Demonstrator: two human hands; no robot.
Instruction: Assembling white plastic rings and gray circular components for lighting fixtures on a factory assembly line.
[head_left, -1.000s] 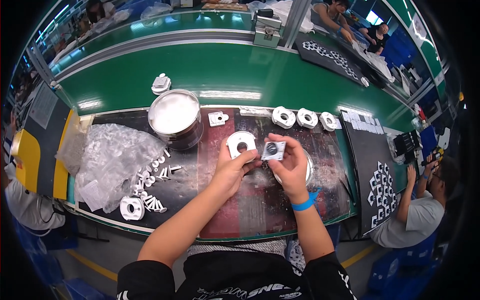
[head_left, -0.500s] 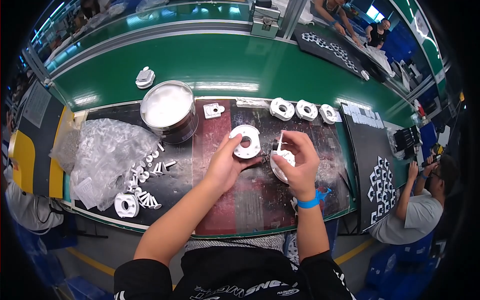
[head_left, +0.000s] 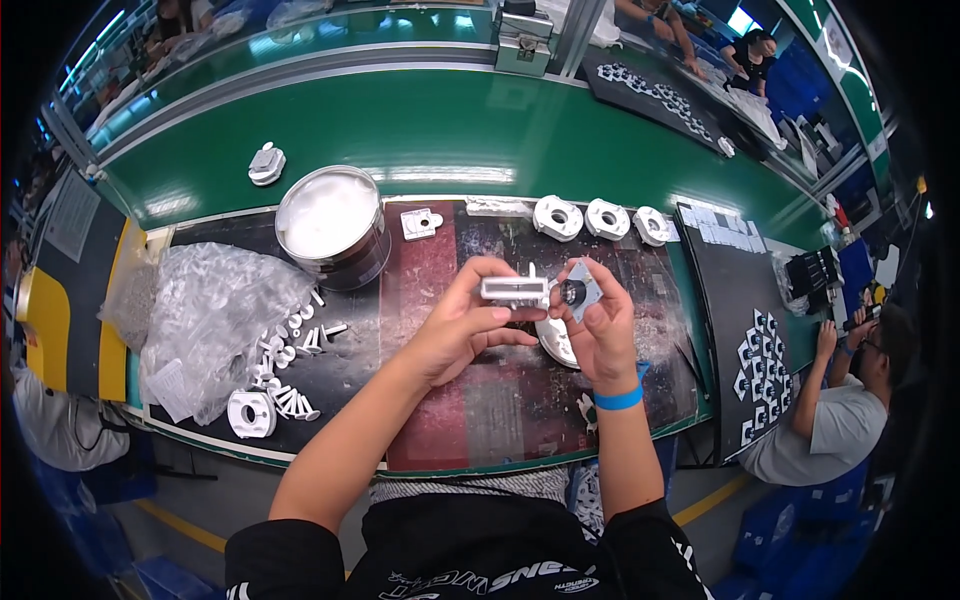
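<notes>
My left hand [head_left: 462,325] grips a white plastic ring-shaped housing [head_left: 514,288] between thumb and fingers, turned edge-on. Close beside it, my right hand [head_left: 606,335] pinches a small light-grey angular plate with a black round part [head_left: 580,290]. The two pieces are almost side by side; whether they touch I cannot tell. Under my right hand a white rounded part [head_left: 556,342] lies on the bench, partly hidden by the fingers. Three similar white housings stand in a row farther back, the first [head_left: 557,218] nearest the middle.
A tub of white material [head_left: 330,215] stands back left. Left of me are a clear bag of white parts [head_left: 225,320], loose white plastic pins [head_left: 290,395] and another housing [head_left: 251,414]. A black board [head_left: 735,300] with rows of small plates lies right. A person [head_left: 840,400] sits beyond it.
My left hand has turned the housing from face-on to edge-on. My right hand's plate has turned, so its grey face and black round part now show.
</notes>
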